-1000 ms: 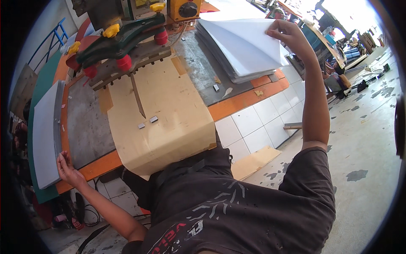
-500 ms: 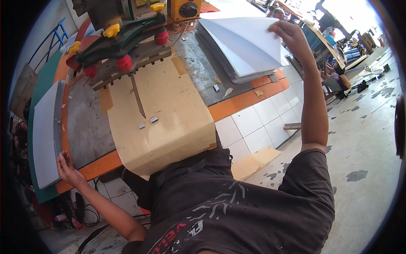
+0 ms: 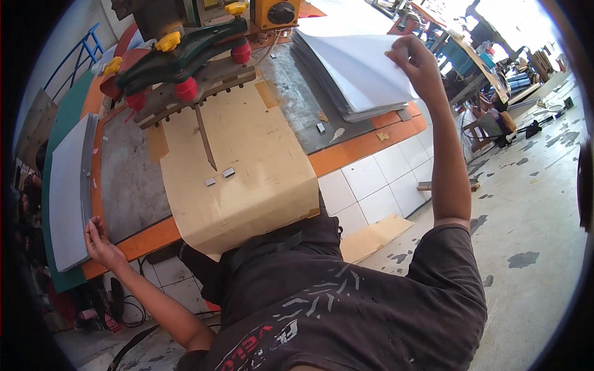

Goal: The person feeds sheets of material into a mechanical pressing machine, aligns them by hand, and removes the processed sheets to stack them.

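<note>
My right hand (image 3: 413,65) is closed in a pinch at the raised edge of a white sheet of paper (image 3: 371,71). That sheet curls up from the top of a thick paper stack (image 3: 325,77) at the right of the worktable. At the far left, my left hand (image 3: 104,246) sits beside the near edge of another white paper stack (image 3: 67,191). Its fingers are gathered together; whatever lies between them cannot be made out. Between the hands, a tan board (image 3: 241,148) covers the table's middle and bends down over the front edge. Two small blocks (image 3: 229,172) lie on it.
Over the board stands a machine's dark green clamp frame (image 3: 185,59) with yellow knobs, red cups and a bar; a pointed strip (image 3: 205,139) extends below. An orange border (image 3: 346,156) edges the grey tabletop. A loose tan board (image 3: 377,238) lies on the floor.
My right hand has shifted slightly left and down, still at the sheet, whose raised edge sits a little lower. The left hand's fingers have drawn closer together. The whole view has shifted slightly.
</note>
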The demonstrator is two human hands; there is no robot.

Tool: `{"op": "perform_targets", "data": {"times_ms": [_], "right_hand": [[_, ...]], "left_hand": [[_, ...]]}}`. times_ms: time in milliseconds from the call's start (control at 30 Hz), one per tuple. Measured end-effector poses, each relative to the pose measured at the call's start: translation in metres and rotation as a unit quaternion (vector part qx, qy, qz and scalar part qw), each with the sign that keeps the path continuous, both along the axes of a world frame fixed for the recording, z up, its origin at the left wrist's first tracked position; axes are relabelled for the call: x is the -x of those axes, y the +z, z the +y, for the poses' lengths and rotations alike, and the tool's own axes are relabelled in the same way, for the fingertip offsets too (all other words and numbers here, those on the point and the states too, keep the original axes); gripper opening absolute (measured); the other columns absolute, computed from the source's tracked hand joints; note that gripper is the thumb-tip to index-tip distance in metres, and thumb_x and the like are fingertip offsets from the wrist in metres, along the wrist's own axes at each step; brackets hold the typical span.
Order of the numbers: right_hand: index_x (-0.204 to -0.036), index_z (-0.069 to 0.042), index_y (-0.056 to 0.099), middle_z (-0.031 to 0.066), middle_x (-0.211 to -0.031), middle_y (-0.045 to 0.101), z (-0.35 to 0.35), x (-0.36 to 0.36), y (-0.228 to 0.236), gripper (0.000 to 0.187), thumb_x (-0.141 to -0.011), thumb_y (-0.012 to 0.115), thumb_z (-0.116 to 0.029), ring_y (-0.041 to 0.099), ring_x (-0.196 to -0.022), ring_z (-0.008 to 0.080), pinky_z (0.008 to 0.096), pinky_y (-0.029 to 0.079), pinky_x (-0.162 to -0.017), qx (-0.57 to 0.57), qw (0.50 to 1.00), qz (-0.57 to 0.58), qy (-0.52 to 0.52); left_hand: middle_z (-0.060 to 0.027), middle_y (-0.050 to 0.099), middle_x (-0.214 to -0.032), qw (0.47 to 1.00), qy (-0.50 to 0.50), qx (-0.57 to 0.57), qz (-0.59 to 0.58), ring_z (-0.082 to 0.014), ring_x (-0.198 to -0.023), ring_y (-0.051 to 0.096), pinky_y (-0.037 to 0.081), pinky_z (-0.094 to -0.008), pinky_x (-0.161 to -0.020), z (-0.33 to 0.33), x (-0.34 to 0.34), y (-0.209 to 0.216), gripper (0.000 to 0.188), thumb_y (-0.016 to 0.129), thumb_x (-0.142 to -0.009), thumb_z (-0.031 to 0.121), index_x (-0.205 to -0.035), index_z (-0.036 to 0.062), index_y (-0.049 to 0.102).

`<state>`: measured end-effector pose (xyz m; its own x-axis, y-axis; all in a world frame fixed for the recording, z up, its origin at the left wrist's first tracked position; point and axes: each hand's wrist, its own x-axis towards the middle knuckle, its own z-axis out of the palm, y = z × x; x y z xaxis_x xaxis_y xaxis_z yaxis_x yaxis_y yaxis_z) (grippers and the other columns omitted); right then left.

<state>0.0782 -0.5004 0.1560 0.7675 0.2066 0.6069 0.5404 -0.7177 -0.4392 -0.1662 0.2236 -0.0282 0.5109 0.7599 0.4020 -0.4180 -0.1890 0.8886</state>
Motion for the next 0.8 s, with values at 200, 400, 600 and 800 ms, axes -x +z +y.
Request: {"op": "perform_targets", "data": {"times_ms": [200,400,600,800], "right_hand": [[-0.124,-0.009,0.065,0.0101,-0.093,0.067,0.028,0.020,-0.015,0.028,-0.097,0.059,-0.004,0.065,-0.078,0.0196,0.0319,0.051,-0.073,0.071,0.995,-0.039,0.049],[-0.117,-0.011,0.069,0.0099,-0.107,0.065,0.023,0.039,-0.022,0.023,-0.094,0.063,-0.008,0.064,-0.094,0.0261,0.0368,0.052,-0.083,0.192,0.973,0.040,0.122],[-0.117,-0.010,0.069,0.0105,-0.112,0.063,0.029,0.056,-0.024,0.030,-0.090,0.073,-0.023,0.061,-0.106,0.0298,0.0401,0.050,-0.092,0.256,0.962,0.014,0.097],[-0.102,-0.004,0.070,0.0105,-0.098,0.065,0.021,0.042,-0.022,0.020,-0.091,0.072,-0.020,0.062,-0.085,0.0276,0.0398,0.049,-0.077,0.202,0.973,0.039,0.107]], "left_hand": [[-0.0090,0.068,-0.107,1.000,-0.005,-0.003,0.001,-0.0162,-0.103,0.064,0.051,-0.0293,-0.094,-0.002,0.001,0.001,0.021,0.059,-0.104,0.016,-0.109,-0.0015,0.067],[-0.0085,0.068,-0.108,1.000,-0.006,-0.003,0.001,-0.0158,-0.104,0.064,0.049,-0.0286,-0.094,0.002,0.001,-0.001,0.021,0.058,-0.104,0.017,-0.111,-0.0008,0.067],[-0.0087,0.068,-0.108,1.000,-0.003,-0.005,0.000,-0.0163,-0.104,0.064,0.050,-0.0292,-0.094,0.001,0.001,-0.001,0.021,0.059,-0.103,0.018,-0.110,-0.0007,0.067],[-0.0096,0.068,-0.108,1.000,-0.010,-0.011,-0.002,-0.0171,-0.105,0.064,0.051,-0.0298,-0.094,0.007,0.002,-0.005,0.021,0.059,-0.103,0.017,-0.110,-0.0013,0.067]]}}
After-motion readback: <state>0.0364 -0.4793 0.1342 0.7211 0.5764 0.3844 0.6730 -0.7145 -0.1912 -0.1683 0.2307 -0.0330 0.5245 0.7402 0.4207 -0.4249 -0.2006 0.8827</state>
